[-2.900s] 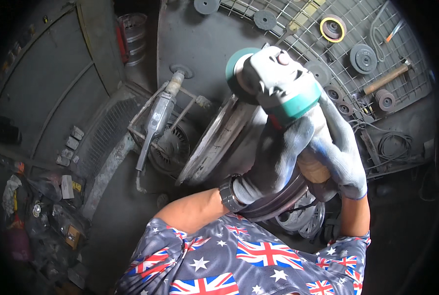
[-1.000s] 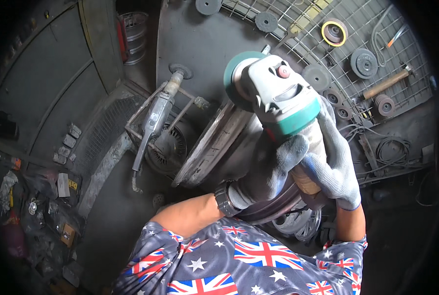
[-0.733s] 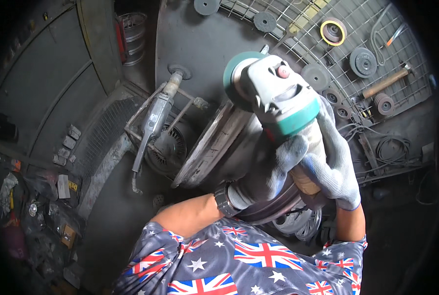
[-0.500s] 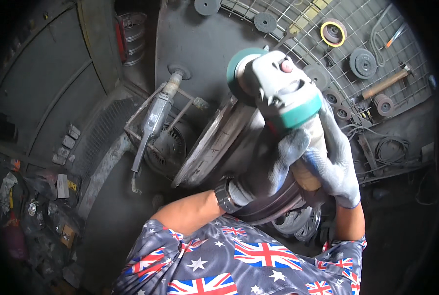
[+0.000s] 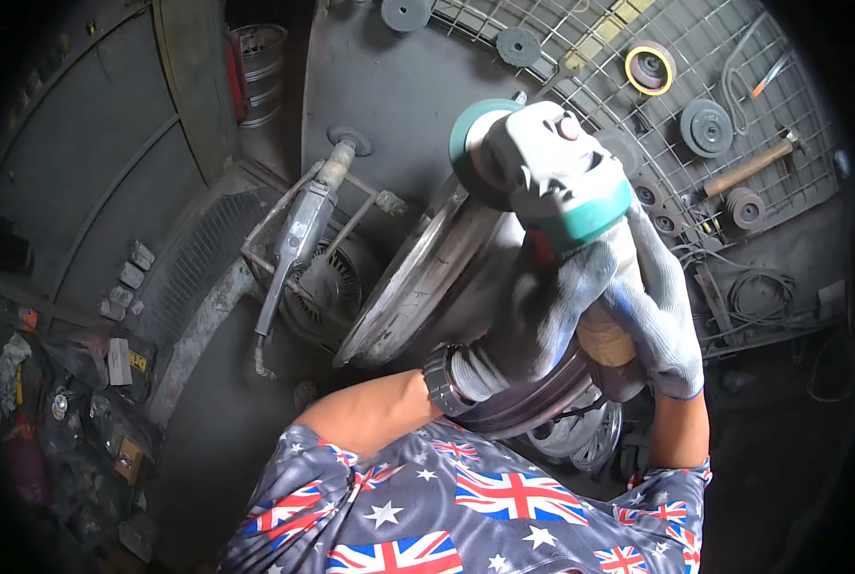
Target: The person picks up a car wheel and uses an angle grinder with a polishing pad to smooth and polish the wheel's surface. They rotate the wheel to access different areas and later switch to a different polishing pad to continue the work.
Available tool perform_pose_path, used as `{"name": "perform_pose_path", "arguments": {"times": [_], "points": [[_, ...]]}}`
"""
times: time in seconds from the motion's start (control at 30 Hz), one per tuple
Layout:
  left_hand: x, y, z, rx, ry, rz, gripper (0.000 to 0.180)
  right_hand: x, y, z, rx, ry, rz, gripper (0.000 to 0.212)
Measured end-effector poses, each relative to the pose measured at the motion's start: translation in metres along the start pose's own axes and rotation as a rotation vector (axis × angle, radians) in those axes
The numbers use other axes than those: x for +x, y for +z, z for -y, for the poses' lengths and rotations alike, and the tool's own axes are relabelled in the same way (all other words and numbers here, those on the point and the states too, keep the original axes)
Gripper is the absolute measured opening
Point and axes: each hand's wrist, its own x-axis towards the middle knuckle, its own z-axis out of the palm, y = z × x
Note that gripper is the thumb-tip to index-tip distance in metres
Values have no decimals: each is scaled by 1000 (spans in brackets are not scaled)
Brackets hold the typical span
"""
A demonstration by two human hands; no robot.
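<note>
Apparently, work is unfinished: the left hand (image 5: 547, 311) and right hand (image 5: 661, 320) grip the grinder (image 5: 563, 167) over the wheel rim (image 5: 410, 287), which looks patchy.

The handle (image 5: 604, 340) of the grinder (image 5: 561, 167) is mostly covered by the left hand (image 5: 547, 311) and right hand (image 5: 662, 306), whose fingertips are hidden. Below the grinder, both hands block much of the wheel (image 5: 413, 297). Right beside the grinder, a grey disc (image 5: 625, 150) is partly covered. Far above-left of the grinder, the top edge cuts off a black disc (image 5: 405, 13); well below it, the lower edge cuts off the shirt (image 5: 509, 507).
</note>
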Motion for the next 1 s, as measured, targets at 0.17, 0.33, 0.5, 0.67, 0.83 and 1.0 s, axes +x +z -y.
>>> {"name": "perform_pose_path", "arguments": {"times": [0.17, 0.33, 0.5, 0.67, 0.83, 1.0], "points": [[0, 4, 8, 48, 89, -13, 35, 0, -9, -4, -42, -64, 54, 83], [10, 1, 1, 76, 68, 13, 39, 5, -6, 2, -17, -3, 15, 82], [5, 10, -12, -136, -158, -75, 42, 2, -6, 2, -24, -66, 56, 80], [7, 0, -1, 228, 86, 29, 44, 5, -8, 3, -14, -13, 26, 78], [2, 8, -11, -148, -130, -19, 43, 4, -12, 3, -46, -46, 71, 77], [13, 12, -15, -180, -191, -67, 34, 1, -10, 2, 12, -29, 51, 77]]}}
